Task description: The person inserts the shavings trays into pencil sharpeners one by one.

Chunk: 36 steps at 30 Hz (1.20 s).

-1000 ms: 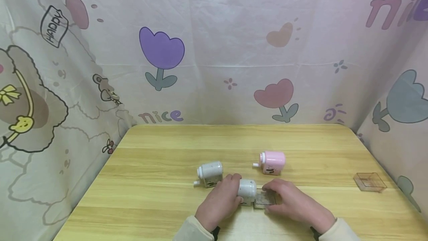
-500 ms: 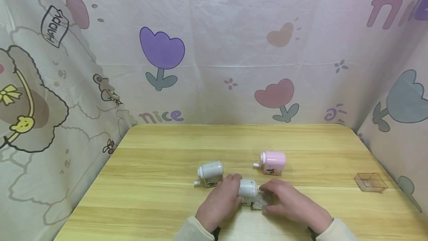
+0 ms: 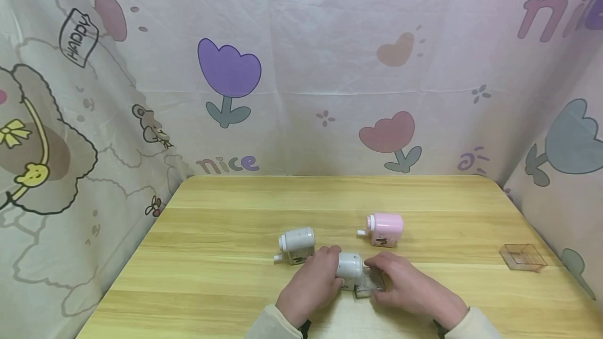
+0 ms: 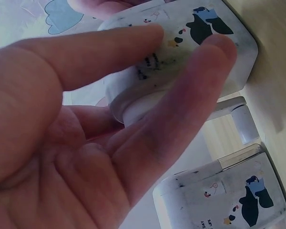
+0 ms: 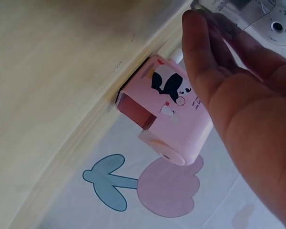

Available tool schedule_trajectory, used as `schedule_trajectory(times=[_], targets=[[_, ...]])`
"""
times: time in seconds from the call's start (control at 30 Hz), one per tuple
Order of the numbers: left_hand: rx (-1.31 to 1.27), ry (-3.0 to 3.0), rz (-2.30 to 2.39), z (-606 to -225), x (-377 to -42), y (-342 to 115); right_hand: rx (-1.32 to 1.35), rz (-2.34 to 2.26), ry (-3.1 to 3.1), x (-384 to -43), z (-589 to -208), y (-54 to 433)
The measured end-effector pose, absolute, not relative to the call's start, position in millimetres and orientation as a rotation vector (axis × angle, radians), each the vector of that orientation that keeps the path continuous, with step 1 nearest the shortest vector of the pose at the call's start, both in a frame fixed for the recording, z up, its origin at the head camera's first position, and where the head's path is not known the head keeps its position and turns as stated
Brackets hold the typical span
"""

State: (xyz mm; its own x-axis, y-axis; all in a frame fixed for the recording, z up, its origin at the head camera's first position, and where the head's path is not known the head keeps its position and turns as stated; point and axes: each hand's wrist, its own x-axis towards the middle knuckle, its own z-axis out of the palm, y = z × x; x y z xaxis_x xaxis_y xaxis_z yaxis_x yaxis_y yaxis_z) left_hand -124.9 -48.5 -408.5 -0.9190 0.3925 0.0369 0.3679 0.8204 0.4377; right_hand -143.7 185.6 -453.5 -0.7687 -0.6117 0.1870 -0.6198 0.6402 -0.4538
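Observation:
My left hand (image 3: 313, 281) grips a white crank pencil sharpener (image 3: 349, 264) from its left side. In the left wrist view, fingers and thumb lie round this sharpener (image 4: 243, 40), which bears a dark cartoon print. On its right, my right hand (image 3: 400, 281) pinches a clear shavings drawer (image 3: 366, 287) between thumb and fingers. The drawer stands slightly angled, right at the sharpener's end. In the right wrist view, the drawer (image 5: 231, 21) is partly hidden by the fingertips, with the white sharpener's end and its round pencil hole beyond.
Another white sharpener (image 3: 299, 239) stands just behind my left hand, crank pointing left. Behind my right hand is a pink sharpener (image 3: 387, 226), with an open slot (image 5: 136, 110) low on its end. A transparent orange-tinted drawer (image 3: 523, 258) lies near the table's right edge.
My right hand has shifted slightly left, bringing the drawer closer to the sharpener and turning it a little. My left hand and the other things have stayed put.

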Motion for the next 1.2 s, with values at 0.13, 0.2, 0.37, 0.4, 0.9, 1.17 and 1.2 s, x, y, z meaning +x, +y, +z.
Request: schedule_trajectory(times=[0.13,0.2,0.37,0.4,0.9,1.17,1.2], targets=[[0.623,2.942,0.669,-408.2,-124.3,-48.9,1.034,0.797,-2.837,-143.9,-453.8,186.1],[0.625,2.93,0.668,-407.6,-123.9,-49.1,1.01,0.796,-2.852,-144.0,-454.1,186.2],[0.647,2.917,0.668,-406.7,-123.5,-50.2,0.972,0.805,-2.873,-145.0,-455.5,186.0],[0.655,2.921,0.666,-406.6,-123.6,-50.3,0.973,0.808,-2.87,-145.4,-455.9,185.8],[0.676,2.948,0.638,-408.0,-123.5,-50.2,1.001,0.802,-2.847,-145.3,-456.3,184.6],[0.667,2.94,0.647,-408.2,-123.6,-50.3,1.031,0.811,-2.845,-146.0,-456.3,183.7],[0.666,2.94,0.647,-408.2,-123.5,-50.3,1.043,0.811,-2.84,-146.0,-456.2,183.6]])
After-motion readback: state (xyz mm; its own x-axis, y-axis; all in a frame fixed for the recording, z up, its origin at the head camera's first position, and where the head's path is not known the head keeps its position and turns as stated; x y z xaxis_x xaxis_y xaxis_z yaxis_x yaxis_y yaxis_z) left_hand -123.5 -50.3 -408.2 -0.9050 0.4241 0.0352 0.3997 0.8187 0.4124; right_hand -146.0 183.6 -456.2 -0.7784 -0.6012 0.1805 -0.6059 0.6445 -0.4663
